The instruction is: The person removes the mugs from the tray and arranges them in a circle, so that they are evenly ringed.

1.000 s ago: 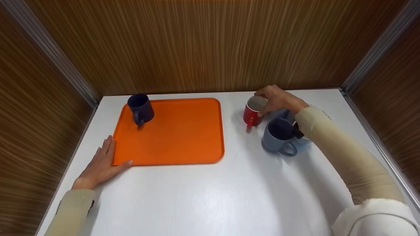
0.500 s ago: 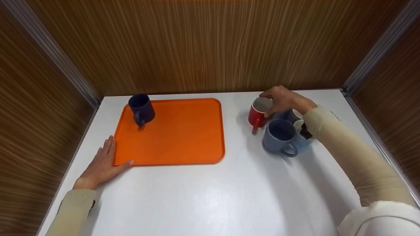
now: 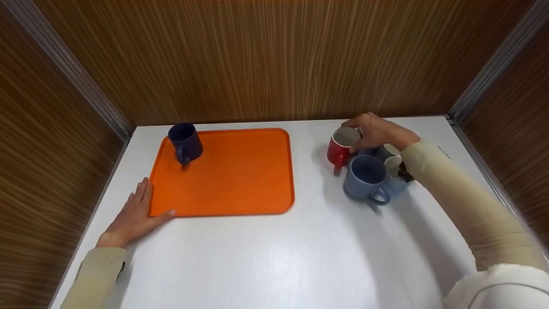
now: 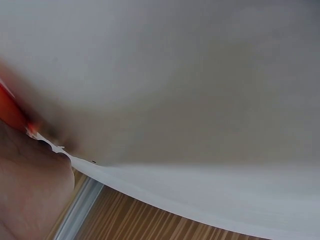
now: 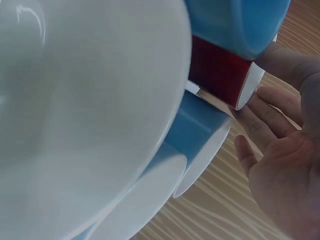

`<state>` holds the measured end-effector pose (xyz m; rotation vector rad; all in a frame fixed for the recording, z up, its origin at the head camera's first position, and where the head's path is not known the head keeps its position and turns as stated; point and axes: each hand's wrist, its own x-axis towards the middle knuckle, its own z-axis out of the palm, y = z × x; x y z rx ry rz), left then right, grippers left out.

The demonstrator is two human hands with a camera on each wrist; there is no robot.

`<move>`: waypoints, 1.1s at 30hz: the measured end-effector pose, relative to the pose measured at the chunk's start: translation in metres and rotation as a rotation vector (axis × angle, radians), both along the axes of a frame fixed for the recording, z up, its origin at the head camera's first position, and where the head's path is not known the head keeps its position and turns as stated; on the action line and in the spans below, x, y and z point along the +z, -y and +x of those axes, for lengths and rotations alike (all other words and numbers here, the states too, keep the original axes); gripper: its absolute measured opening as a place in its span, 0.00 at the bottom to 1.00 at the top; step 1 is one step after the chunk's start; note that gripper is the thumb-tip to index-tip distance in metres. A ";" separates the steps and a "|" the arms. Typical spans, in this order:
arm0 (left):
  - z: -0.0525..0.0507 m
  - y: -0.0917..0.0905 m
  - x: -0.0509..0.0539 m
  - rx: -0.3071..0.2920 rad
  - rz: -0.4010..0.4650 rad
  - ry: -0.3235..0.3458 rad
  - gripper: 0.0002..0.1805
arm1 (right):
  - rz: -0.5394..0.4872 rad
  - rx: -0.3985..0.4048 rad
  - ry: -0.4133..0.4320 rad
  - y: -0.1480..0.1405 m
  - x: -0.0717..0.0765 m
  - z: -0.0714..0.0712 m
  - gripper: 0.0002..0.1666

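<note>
My right hand (image 3: 375, 131) pinches a red mug (image 3: 336, 151) with a pale inside at its rim, thumb on the near side and fingers at the far side. The mug stands upright, handle toward me. In the right wrist view the red mug (image 5: 217, 70) shows beside that hand (image 5: 285, 130), partly behind a blue mug (image 5: 237, 20). My left hand (image 3: 133, 216) lies flat along the near left corner of an orange tray (image 3: 231, 180), fingers straight, thumb on the front edge. A dark blue mug (image 3: 185, 141) stands upright at the tray's back left.
A grey-blue mug (image 3: 360, 184) stands close to the red mug's near right side. Several other mugs crowd behind it, including a light blue one (image 3: 395, 184), partly hidden by the right sleeve. Wood-grain panels (image 3: 274, 60) enclose the white table (image 3: 274, 253) at back and sides.
My right hand has shifted the red mug a little to the right, closer to the other mugs. The left hand, the tray and the dark blue mug have stayed put.
</note>
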<state>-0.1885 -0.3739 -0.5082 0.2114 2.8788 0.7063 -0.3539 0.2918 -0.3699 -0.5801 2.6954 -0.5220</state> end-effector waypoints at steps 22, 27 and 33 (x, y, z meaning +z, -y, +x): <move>0.003 0.001 0.000 0.000 0.003 -0.012 0.68 | 0.042 -0.024 0.057 -0.002 -0.001 0.002 0.44; 0.003 0.000 0.001 0.004 0.002 -0.010 0.68 | 0.046 -0.013 0.092 0.000 0.001 0.004 0.45; 0.003 0.000 0.002 0.010 0.007 0.000 0.68 | 0.074 0.012 0.077 0.018 0.021 0.009 0.47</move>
